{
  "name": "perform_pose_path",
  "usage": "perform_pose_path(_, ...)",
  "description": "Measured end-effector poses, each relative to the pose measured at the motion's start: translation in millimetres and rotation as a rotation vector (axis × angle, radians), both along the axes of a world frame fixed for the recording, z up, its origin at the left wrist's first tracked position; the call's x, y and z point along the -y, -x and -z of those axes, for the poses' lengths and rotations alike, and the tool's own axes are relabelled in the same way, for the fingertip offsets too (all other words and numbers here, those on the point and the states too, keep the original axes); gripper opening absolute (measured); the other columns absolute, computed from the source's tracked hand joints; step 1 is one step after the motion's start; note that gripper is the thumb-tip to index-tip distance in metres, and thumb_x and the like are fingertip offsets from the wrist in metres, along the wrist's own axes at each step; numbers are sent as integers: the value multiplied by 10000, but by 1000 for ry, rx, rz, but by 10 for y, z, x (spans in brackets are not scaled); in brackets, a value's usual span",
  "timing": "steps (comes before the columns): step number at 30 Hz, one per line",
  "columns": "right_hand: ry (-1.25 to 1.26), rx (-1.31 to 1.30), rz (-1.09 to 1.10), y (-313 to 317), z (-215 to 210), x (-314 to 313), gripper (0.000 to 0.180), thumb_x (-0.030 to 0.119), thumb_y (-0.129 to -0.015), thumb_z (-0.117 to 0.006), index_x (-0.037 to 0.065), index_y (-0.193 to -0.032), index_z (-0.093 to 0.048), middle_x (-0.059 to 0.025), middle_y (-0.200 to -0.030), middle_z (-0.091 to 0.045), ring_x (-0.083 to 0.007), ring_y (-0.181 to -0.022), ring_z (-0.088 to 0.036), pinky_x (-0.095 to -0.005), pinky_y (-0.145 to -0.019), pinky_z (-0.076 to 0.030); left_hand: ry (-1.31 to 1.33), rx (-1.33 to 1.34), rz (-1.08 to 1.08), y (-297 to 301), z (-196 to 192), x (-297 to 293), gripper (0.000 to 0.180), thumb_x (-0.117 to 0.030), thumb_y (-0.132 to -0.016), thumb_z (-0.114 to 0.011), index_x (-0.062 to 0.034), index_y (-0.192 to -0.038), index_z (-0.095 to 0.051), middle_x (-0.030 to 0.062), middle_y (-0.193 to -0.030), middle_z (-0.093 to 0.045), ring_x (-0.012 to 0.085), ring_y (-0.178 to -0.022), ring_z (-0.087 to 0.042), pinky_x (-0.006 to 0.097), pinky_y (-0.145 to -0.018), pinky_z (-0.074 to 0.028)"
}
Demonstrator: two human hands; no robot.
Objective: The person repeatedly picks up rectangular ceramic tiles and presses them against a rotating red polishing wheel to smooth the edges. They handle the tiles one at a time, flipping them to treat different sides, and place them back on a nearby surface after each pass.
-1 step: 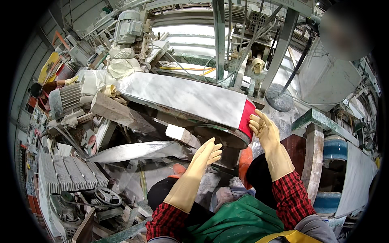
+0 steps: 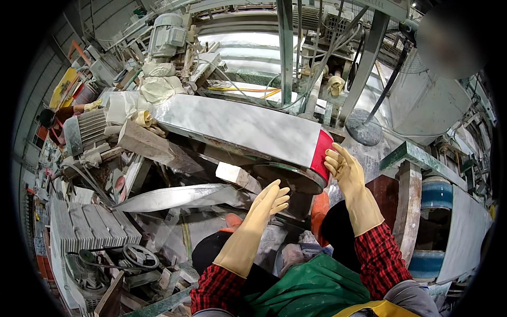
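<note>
A long machine belt [image 2: 237, 124], whitish grey on top, runs across the middle and bends down over a round wheel [image 2: 290, 178] at its right end. A red section [image 2: 321, 152] covers that end of the belt. My right hand [image 2: 343, 166], in a cream rubber glove, is at the red section's right edge with its fingers apart and slightly bent; whether the fingertips touch cannot be made out. My left hand [image 2: 268, 199], gloved the same way, is held up in front of the wheel with fingers stretched out, touching nothing that I can see.
A pale block [image 2: 237, 176] and a curved metal sheet [image 2: 174, 197] lie left of my left hand. Stacked grey slabs [image 2: 92, 224] stand at left, a wooden post [image 2: 409, 211] and blue drums [image 2: 436, 198] at right. Another person [image 2: 52, 119] is at the far left.
</note>
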State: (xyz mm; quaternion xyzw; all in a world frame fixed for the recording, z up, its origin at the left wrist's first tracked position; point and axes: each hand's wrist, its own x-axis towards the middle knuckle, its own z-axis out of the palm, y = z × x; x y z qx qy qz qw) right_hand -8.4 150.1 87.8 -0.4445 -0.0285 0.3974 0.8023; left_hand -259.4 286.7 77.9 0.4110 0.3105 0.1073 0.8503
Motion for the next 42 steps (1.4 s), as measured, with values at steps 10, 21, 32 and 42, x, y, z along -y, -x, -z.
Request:
perform_pose_path(10,32,2,20,28,-56,-7,430,271,-983,-575,2,-1316,-534,-156,-1129,-655,-208,-907,-664,-306,-823,-562,10,-16,-8,-17,-1,1,637,-421,-990,-555,-38,-1467,-378,231,-1397,-503,321,-1222,-562,406,-1001,-492)
perform_pose_path(21,23,11,7,15,-18,-6,435,275,-980,-580,12,-1322,-527,-148,-1131,-652,-204,-920,-659,-308,-846,-552,11,-16,-10,-17,-5,4,638,-435,-986,-555,-44,-1462,-389,230,-1402,-500,317,-1230,-555,406,-1011,-484)
perform_pose_path(32,11,-4,28,22,-17,-7,372,245,-985,-577,11,-1273,-580,-182,-1087,-682,-221,-863,-686,-313,-804,-576,1,-6,3,-15,26,-6,656,-428,-994,-542,-28,-1478,-353,229,-1403,-498,323,-1235,-551,414,-1013,-484)
perform_pose_path(42,28,5,20,17,13,-11,392,251,-973,-592,16,-1285,-570,-179,-1093,-683,-214,-869,-687,-313,-807,-573,-3,-9,6,-18,-33,9,667,-433,-993,-544,-27,-1483,-343,230,-1404,-495,318,-1232,-553,414,-1013,-483)
